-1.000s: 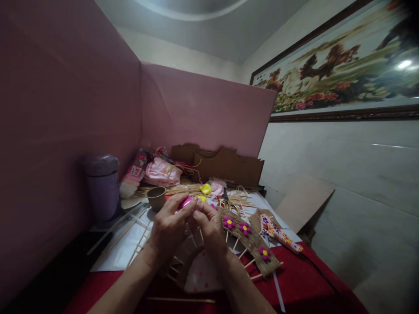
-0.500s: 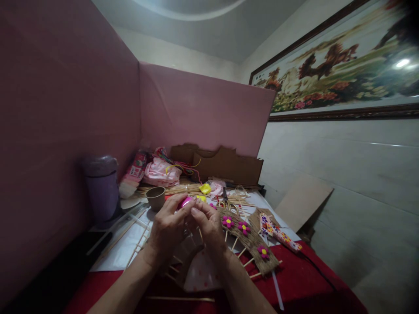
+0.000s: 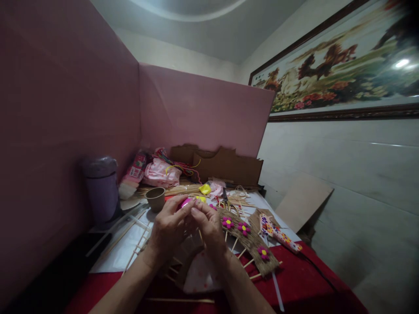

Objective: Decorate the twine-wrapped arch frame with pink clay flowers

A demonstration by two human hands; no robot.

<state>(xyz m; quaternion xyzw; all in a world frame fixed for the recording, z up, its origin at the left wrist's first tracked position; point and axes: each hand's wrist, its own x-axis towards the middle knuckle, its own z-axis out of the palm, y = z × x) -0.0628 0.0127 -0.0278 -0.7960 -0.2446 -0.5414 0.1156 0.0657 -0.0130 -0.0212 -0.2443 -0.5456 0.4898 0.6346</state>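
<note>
My left hand [image 3: 170, 224] is closed around a shiny magenta clay packet [image 3: 186, 202], which shows between its fingers. My right hand [image 3: 209, 222] meets it fingertip to fingertip in a pinch; whatever lies between those tips is too small or hidden to name. Below and behind both hands is a fan-shaped craft piece with a twine-wrapped band [image 3: 252, 237], thin wooden sticks and a pale spotted centre [image 3: 201, 272]. Magenta flowers with yellow middles [image 3: 244, 228] sit along the band. My hands cover its left part.
A brown cup [image 3: 155, 199] and a purple tumbler [image 3: 102, 192] stand at left. Scissors [image 3: 225, 200], a yellow packet [image 3: 205, 189] and bundled sticks lie behind. A flower-patterned glue gun [image 3: 279, 235] with a cord rests at right. Cardboard [image 3: 229, 163] leans at the back.
Both hands keep nearly the same place and hold, with only a slight shift of the fingers. Nothing else has visibly moved.
</note>
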